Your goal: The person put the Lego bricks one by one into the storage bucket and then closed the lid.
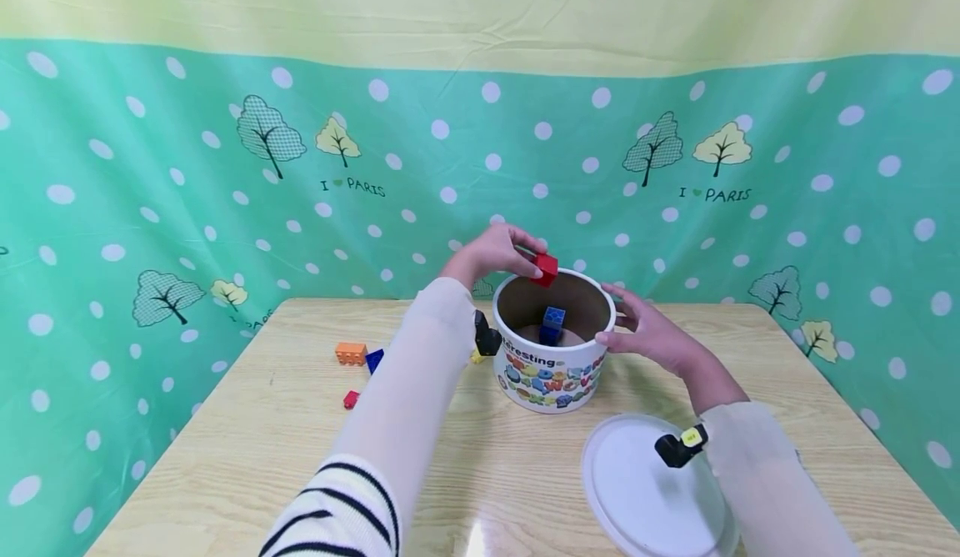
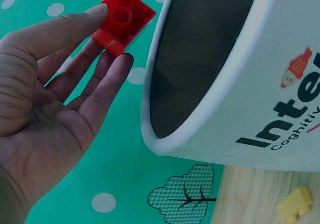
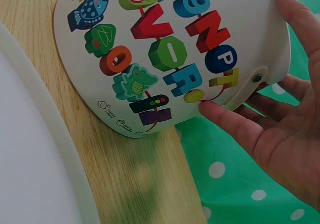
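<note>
My left hand pinches a red toy block between thumb and fingers, above the left far rim of a white bucket. In the left wrist view a round stud shows on the red block, just outside the bucket's rim. Blue blocks lie inside the bucket, their number unclear. My right hand rests against the bucket's right side near the rim. Its thumb touches the wall in the right wrist view, with the other fingers spread further round the side.
A white round lid lies on the wooden table, in front of the bucket to the right. Left of the bucket are an orange block, a blue block, a small red block and a yellow block. A green curtain hangs behind.
</note>
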`<state>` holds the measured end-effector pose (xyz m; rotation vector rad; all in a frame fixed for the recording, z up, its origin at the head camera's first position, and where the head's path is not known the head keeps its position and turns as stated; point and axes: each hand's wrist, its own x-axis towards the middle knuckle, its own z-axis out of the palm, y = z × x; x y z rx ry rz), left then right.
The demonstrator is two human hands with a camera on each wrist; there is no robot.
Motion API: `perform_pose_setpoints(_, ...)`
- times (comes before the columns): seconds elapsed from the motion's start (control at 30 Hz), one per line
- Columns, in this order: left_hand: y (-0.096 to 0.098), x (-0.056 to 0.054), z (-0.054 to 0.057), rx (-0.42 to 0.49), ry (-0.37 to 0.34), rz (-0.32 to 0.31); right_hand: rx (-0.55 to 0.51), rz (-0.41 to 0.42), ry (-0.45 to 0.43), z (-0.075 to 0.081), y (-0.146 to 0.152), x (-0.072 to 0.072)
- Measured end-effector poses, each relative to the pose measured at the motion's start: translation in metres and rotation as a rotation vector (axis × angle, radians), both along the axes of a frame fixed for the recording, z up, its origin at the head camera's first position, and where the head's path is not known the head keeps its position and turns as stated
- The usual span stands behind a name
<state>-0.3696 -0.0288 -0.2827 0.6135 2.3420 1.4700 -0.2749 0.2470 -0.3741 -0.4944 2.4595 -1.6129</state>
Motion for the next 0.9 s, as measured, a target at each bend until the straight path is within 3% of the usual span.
perform_pose_setpoints(0.5,-0.008,0.005,-0.006,0.059,0.028,-0.013,-0.009,0.024,0.004,0.000,0.000,0.000)
perform_pose_setpoints(0.73,-0.020,0.018,-0.010,0.106,0.139,0.019,0.025,0.024,0.013,0.002,0.000,0.001)
perform_pose_setpoints(0.9,-0.027,0.026,-0.014,0.116,0.173,0.038,0.045,0.022,-0.007,0.004,0.003,0.000)
